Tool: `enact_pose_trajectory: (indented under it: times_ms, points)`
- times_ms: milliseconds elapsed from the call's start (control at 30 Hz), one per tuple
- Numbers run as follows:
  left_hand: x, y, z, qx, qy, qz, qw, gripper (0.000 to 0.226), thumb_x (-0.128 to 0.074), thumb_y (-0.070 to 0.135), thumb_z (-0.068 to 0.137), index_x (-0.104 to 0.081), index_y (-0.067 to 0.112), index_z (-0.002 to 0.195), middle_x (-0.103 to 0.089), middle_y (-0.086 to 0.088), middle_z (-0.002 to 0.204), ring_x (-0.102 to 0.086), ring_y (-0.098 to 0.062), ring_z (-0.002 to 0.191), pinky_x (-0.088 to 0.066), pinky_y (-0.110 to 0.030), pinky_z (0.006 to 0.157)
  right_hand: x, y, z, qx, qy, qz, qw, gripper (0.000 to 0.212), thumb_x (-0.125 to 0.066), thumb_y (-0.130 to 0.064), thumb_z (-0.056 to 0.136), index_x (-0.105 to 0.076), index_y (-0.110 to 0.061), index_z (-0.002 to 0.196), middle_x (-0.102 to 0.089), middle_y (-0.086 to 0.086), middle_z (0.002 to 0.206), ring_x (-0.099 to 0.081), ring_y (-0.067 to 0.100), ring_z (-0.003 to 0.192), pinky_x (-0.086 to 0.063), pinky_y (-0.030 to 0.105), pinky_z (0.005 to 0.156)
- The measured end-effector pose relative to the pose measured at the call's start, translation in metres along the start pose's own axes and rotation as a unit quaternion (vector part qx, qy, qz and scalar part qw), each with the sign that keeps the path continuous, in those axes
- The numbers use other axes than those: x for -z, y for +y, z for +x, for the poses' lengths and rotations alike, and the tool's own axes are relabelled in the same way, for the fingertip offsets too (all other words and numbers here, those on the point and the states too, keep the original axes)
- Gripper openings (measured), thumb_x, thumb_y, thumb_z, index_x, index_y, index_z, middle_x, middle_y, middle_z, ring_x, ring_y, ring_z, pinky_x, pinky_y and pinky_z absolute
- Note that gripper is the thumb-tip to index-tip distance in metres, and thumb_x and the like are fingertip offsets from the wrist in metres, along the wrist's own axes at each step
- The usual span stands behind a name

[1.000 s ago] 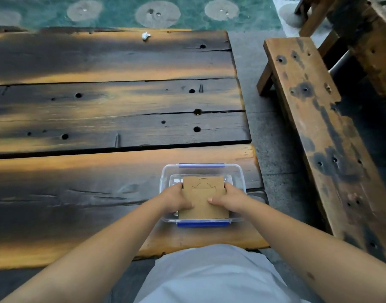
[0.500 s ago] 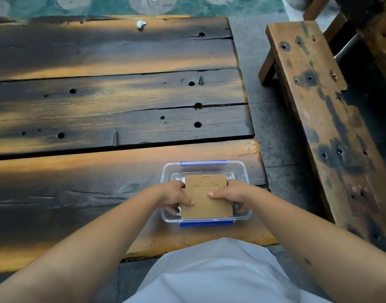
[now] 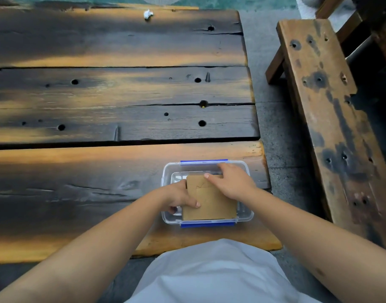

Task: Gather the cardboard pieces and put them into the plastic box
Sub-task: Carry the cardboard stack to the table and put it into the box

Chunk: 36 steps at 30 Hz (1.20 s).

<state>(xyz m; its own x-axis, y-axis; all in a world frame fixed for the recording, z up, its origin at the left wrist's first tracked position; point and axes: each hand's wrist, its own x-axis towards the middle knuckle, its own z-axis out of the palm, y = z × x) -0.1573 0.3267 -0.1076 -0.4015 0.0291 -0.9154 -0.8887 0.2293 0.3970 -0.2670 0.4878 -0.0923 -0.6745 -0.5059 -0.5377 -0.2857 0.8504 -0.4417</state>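
A clear plastic box [image 3: 246, 216] with blue clips stands on the near right corner of the wooden table. A stack of brown cardboard pieces [image 3: 211, 204] lies inside it, tilted against the near wall. My left hand [image 3: 180, 196] grips the stack's left edge, thumb on top. My right hand [image 3: 231, 181] lies over the stack's far right corner, fingers spread and reaching toward the box's far rim. How many pieces the stack holds is hidden.
The dark plank table [image 3: 100, 101] stretches ahead and to the left. A small white scrap [image 3: 147, 14] lies near its far edge. A wooden bench [image 3: 332, 119] stands to the right across a strip of grey floor.
My right hand has slid from the stack's right edge up to its far right corner. The left hand has stayed on the left edge. The stack sits lower in the box.
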Motion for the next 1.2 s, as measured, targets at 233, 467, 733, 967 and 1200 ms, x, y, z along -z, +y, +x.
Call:
enact_pose_trajectory:
  times_ms: [233, 467, 733, 967, 1200]
  points:
    - [-0.001, 0.006, -0.001, -0.03, 0.042, 0.089, 0.995, 0.061, -0.08, 0.035, 0.072, -0.05, 0.018, 0.122, -0.061, -0.004, 0.117, -0.06, -0.023, 0.101, -0.051, -0.04, 0.092, 0.008, -0.033, 0.04, 0.063, -0.209, -0.16, 0.963, 0.081, -0.035, -0.082, 0.078, -0.057, -0.02, 0.125, -0.059, 0.006, 0.133, -0.056, 0.026, 0.115, -0.042, 0.036, 0.084]
    - [0.001, -0.018, -0.044, -0.264, 0.276, 0.373, 0.846, 0.081, -0.06, 0.064, 0.072, -0.039, 0.014, 0.132, -0.042, -0.006, 0.138, -0.037, -0.026, 0.131, -0.037, -0.038, 0.103, 0.005, -0.042, 0.053, 0.062, -0.312, -0.158, 0.935, 0.093, -0.031, -0.083, 0.08, -0.04, -0.019, 0.147, -0.037, 0.004, 0.155, -0.036, 0.024, 0.14, -0.03, 0.04, 0.108]
    - [-0.009, -0.07, -0.03, -0.187, 0.227, 0.597, 0.746, 0.129, -0.045, 0.084, 0.065, 0.002, 0.001, 0.151, -0.004, -0.017, 0.162, 0.006, -0.032, 0.149, -0.007, -0.053, 0.118, 0.008, -0.04, 0.047, 0.041, -0.319, -0.109, 0.941, 0.098, -0.03, -0.087, 0.074, -0.041, -0.022, 0.146, -0.035, -0.002, 0.156, -0.035, 0.02, 0.14, -0.029, 0.039, 0.109]
    - [-0.006, -0.062, -0.019, -0.188, 0.243, 0.6, 0.738, 0.123, -0.051, 0.08, 0.069, -0.004, 0.001, 0.151, -0.01, -0.018, 0.161, 0.001, -0.031, 0.149, -0.012, -0.053, 0.117, 0.011, -0.035, 0.045, 0.027, -0.33, -0.102, 0.938, 0.091, -0.027, -0.084, 0.08, -0.044, -0.024, 0.145, -0.039, -0.004, 0.154, -0.039, 0.019, 0.138, -0.029, 0.034, 0.104]
    - [-0.013, -0.048, -0.026, -0.221, 0.26, 0.524, 0.781, 0.127, -0.051, 0.081, 0.067, -0.001, 0.001, 0.151, -0.003, -0.017, 0.161, 0.005, -0.031, 0.149, 0.0, -0.044, 0.12, 0.024, -0.02, 0.029, 0.071, -0.181, -0.066, 0.979, 0.064, -0.031, -0.067, 0.092, -0.056, -0.024, 0.133, -0.055, 0.005, 0.141, -0.05, 0.024, 0.124, -0.036, 0.033, 0.093]
